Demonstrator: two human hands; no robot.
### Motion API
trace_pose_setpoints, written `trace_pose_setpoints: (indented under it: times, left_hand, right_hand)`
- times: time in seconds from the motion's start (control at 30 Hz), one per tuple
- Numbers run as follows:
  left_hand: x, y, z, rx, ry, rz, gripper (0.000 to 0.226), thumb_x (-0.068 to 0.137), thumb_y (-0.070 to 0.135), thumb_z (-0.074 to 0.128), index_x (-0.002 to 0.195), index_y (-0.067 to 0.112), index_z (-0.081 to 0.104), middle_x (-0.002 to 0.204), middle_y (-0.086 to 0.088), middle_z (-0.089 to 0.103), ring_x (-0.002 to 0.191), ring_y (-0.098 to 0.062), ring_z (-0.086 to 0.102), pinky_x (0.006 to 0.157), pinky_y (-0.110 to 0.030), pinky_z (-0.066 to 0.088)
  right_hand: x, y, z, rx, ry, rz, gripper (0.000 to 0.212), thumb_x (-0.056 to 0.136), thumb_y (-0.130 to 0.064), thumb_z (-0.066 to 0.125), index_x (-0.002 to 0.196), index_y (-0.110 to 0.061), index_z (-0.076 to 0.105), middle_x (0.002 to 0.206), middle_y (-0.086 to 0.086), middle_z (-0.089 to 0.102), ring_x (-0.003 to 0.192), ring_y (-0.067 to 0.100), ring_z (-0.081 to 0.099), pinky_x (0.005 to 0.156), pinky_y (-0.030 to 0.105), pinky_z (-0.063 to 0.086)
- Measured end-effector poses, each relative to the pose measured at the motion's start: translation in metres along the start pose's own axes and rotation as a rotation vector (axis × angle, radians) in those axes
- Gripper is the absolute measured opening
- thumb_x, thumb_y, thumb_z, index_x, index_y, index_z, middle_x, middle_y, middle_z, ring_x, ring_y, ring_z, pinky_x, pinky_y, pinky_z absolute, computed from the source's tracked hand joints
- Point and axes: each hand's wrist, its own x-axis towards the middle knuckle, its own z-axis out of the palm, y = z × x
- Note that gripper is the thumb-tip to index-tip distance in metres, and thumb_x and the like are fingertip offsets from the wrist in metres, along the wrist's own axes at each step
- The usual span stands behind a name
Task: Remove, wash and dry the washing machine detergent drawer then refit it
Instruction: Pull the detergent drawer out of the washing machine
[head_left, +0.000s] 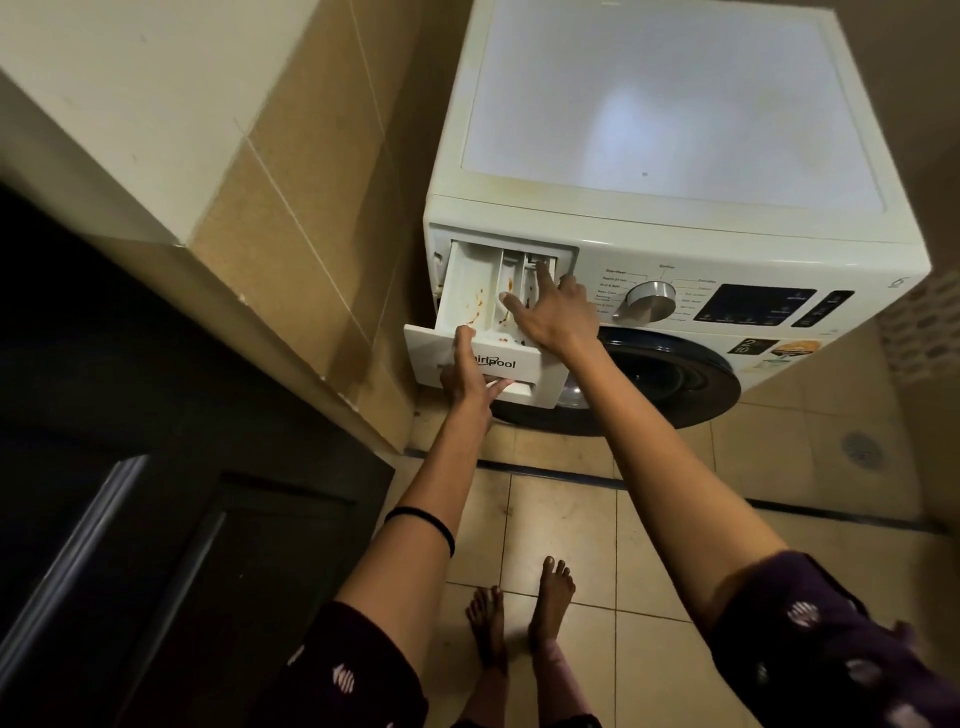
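Observation:
A white front-loading washing machine (675, 218) stands against the tiled wall. Its detergent drawer (470, 296) is pulled far out of the top-left slot, with brown stains in its compartments. My left hand (467, 376) grips the drawer's front panel from below, thumb on top. My right hand (553, 314) reaches into the right-hand compartment, its index finger pressing down at the back near the slot, the other fingers spread over the divider.
A tiled wall corner (291, 218) juts out just left of the drawer. A dark door (130, 493) fills the lower left. The machine's dial (649, 301) and round door (665, 379) lie right of the drawer. My bare feet (519, 613) stand on the tiled floor, with a floor drain (862, 449) at right.

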Motion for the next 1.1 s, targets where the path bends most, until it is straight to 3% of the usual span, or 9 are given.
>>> trace_pose_setpoints:
  times: [0.2,0.43,0.67,0.83,0.97,1.1]
  left_hand:
    - [0.003,-0.001,-0.001,-0.015,0.002,0.0,0.055,0.085,0.039,0.055,0.129,0.007,0.046,0.117,-0.019,0.06,0.092,-0.023,0.058,0.055,-0.03,0.053]
    - [0.0,-0.001,0.001,0.01,0.024,0.014,0.055,0.085,0.04,0.054,0.127,0.006,0.047,0.115,-0.018,0.061,0.092,-0.023,0.06,0.055,-0.028,0.054]
    - [-0.026,-0.013,-0.029,-0.043,0.075,0.005,0.04,0.088,0.038,0.051,0.118,0.011,0.049,0.102,-0.013,0.058,0.096,-0.027,0.057,0.073,-0.038,0.053]
    - [-0.046,-0.014,-0.057,-0.009,0.108,0.013,0.041,0.086,0.037,0.05,0.117,0.01,0.052,0.099,-0.013,0.06,0.084,-0.023,0.058,0.058,-0.031,0.05]
    - [-0.062,-0.015,-0.089,0.068,0.097,0.012,0.049,0.084,0.041,0.048,0.124,0.012,0.052,0.118,-0.018,0.059,0.098,-0.028,0.058,0.059,-0.031,0.049]
    - [-0.083,0.001,-0.1,0.226,0.015,0.104,0.04,0.091,0.031,0.039,0.127,0.015,0.048,0.117,-0.016,0.056,0.099,-0.028,0.053,0.063,-0.031,0.049]
  right_hand:
    - [0.017,-0.007,0.005,-0.065,-0.012,0.018,0.08,0.087,-0.066,0.036,0.148,-0.016,0.018,0.149,0.018,0.023,0.134,0.035,0.03,0.101,0.045,0.037]
    - [0.016,-0.014,0.007,0.042,0.059,0.052,0.075,0.085,-0.059,0.047,0.142,-0.012,0.031,0.14,0.02,0.037,0.127,0.035,0.038,0.097,0.042,0.039]
    - [-0.02,-0.019,0.02,0.003,0.042,0.068,0.087,0.082,-0.064,0.047,0.146,-0.01,0.021,0.137,0.024,0.041,0.125,0.036,0.041,0.098,0.042,0.039]
    - [-0.06,-0.031,0.022,0.072,0.018,0.114,0.085,0.081,-0.06,0.052,0.143,-0.01,0.024,0.13,0.023,0.045,0.118,0.035,0.044,0.094,0.041,0.041]
    - [-0.094,-0.04,0.026,0.126,-0.004,0.143,0.083,0.081,-0.06,0.052,0.142,-0.013,0.02,0.126,0.022,0.047,0.115,0.035,0.047,0.093,0.041,0.042]
    - [-0.116,-0.041,0.021,0.126,0.03,0.148,0.085,0.083,-0.065,0.046,0.145,-0.018,0.011,0.119,0.019,0.055,0.108,0.034,0.055,0.086,0.041,0.047]
